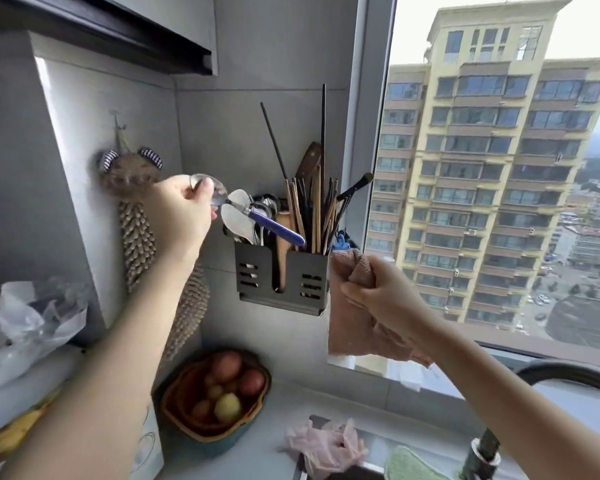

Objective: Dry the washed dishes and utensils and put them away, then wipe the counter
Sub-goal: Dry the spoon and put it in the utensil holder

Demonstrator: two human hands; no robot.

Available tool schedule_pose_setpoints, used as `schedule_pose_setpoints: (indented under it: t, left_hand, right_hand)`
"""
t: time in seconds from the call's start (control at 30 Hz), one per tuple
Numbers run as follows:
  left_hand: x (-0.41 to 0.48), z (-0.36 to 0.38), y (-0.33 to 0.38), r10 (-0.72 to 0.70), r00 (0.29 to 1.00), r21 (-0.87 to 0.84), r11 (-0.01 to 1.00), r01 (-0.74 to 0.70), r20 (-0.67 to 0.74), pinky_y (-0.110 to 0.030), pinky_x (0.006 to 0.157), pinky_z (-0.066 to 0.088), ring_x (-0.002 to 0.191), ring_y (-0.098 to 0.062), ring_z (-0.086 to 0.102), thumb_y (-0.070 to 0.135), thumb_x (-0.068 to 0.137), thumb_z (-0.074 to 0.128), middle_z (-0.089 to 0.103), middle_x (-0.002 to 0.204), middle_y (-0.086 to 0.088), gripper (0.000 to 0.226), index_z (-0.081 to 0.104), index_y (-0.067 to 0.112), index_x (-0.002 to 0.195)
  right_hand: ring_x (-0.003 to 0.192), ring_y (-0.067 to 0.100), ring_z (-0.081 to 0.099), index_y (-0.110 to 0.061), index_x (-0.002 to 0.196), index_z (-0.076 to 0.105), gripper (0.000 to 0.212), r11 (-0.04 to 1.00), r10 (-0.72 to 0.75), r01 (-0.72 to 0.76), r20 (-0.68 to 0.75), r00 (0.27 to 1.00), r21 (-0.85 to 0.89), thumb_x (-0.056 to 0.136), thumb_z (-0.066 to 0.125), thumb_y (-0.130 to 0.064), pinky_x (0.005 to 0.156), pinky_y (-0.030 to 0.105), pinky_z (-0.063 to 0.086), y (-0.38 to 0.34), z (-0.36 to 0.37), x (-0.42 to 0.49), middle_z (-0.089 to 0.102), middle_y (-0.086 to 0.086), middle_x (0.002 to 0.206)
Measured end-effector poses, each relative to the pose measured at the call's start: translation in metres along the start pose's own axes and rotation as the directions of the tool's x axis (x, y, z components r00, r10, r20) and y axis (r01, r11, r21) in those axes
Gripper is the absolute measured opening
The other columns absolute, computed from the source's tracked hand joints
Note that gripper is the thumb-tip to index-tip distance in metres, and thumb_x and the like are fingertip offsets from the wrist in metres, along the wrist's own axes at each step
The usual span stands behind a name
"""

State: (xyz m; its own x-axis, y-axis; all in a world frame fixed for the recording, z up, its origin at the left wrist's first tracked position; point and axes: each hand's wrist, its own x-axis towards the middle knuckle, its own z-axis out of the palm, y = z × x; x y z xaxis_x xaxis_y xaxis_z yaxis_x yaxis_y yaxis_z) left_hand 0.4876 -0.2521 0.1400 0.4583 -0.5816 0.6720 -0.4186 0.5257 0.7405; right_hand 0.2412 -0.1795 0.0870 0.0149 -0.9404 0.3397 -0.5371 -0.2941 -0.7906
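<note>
My left hand (181, 209) pinches the metal bowl of a blue-handled spoon (274, 227). The spoon's handle points down to the right, its tip over the dark wall-mounted utensil holder (281, 278). That holder is full of chopsticks, spoons, a wooden spatula and a knife. My right hand (378, 292) grips a pink dish cloth (347, 327) just right of the holder, with the cloth hanging down below my fist.
A brown hanging hand towel (136, 230) is on the wall at left. On the counter sit a bowl of fruit (219, 396), plastic bags (25, 327), pink gloves (326, 445) and a green cloth (409, 462). A dark tap (568, 372) curves at right before the window.
</note>
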Motion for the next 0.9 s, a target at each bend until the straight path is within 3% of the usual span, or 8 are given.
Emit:
schedule_pose_setpoints:
  t: [0.07, 0.2, 0.4, 0.6, 0.77, 0.9]
  left_hand:
    - [0.01, 0.0, -0.004, 0.103, 0.993, 0.102, 0.989, -0.108, 0.053, -0.043, 0.062, 0.055, 0.062, -0.03, 0.066, 0.024, 0.082, 0.06, 0.07, 0.069, -0.011, 0.02, 0.071, 0.008, 0.077]
    - [0.009, 0.018, -0.002, 0.343, 0.923, 0.32, 0.867, -0.383, 0.175, -0.034, 0.062, 0.046, 0.072, -0.03, 0.066, 0.017, 0.084, 0.064, 0.073, 0.078, -0.014, 0.015, 0.074, 0.007, 0.085]
    - [0.046, 0.032, -0.01, 0.395, 0.89, 0.387, 0.802, -0.454, 0.226, -0.038, 0.062, 0.048, 0.071, -0.034, 0.063, 0.02, 0.084, 0.06, 0.071, 0.078, -0.016, 0.018, 0.072, 0.007, 0.083]
    - [0.055, 0.047, -0.023, 0.434, 0.861, 0.344, 0.792, -0.505, 0.266, -0.037, 0.062, 0.048, 0.073, -0.034, 0.065, 0.023, 0.081, 0.058, 0.072, 0.079, -0.015, 0.022, 0.073, 0.007, 0.082]
    - [0.065, 0.049, -0.027, 0.447, 0.858, 0.387, 0.766, -0.513, 0.252, -0.033, 0.056, 0.039, 0.069, -0.033, 0.063, 0.024, 0.08, 0.062, 0.072, 0.073, -0.012, 0.016, 0.073, 0.012, 0.076]
    - [0.061, 0.053, -0.046, 0.388, 0.868, 0.396, 0.777, -0.49, 0.311, -0.034, 0.06, 0.042, 0.071, -0.033, 0.06, 0.026, 0.077, 0.065, 0.068, 0.072, -0.017, 0.018, 0.075, 0.011, 0.081]
  right_hand:
    - [0.084, 0.013, 0.061, -0.022, 0.096, 0.059, 0.018, 0.997, 0.059, -0.059, -0.009, 0.998, 0.058, 0.086, 0.065, -0.009, 0.07, 0.025, 0.05, 0.007, -0.003, -0.001, 0.065, -0.002, 0.089]
    - [0.081, 0.006, 0.06, -0.025, 0.091, 0.059, 0.02, 0.995, 0.049, -0.049, 0.005, 0.999, 0.087, 0.086, 0.065, -0.007, 0.063, 0.017, 0.043, 0.013, 0.001, -0.007, 0.065, -0.006, 0.087]
    - [0.083, 0.012, 0.06, -0.019, 0.095, 0.06, 0.016, 0.998, 0.054, -0.055, 0.017, 0.998, 0.007, 0.084, 0.067, -0.009, 0.069, 0.021, 0.046, 0.024, 0.009, -0.009, 0.065, -0.004, 0.088]
    - [0.086, 0.016, 0.062, -0.014, 0.097, 0.061, 0.015, 0.996, 0.088, -0.088, 0.022, 0.996, 0.003, 0.084, 0.067, -0.009, 0.076, 0.028, 0.05, 0.033, 0.018, -0.006, 0.067, 0.0, 0.089]
    - [0.082, 0.005, 0.06, -0.02, 0.101, 0.061, 0.02, 0.994, 0.102, -0.102, 0.022, 0.995, 0.027, 0.086, 0.065, -0.009, 0.066, 0.013, 0.046, 0.034, 0.023, -0.004, 0.066, -0.006, 0.091]
    - [0.088, 0.009, 0.061, -0.019, 0.105, 0.06, 0.021, 0.992, 0.122, -0.122, 0.019, 0.992, 0.009, 0.086, 0.064, -0.011, 0.075, 0.022, 0.049, 0.032, 0.022, -0.001, 0.067, -0.002, 0.095]
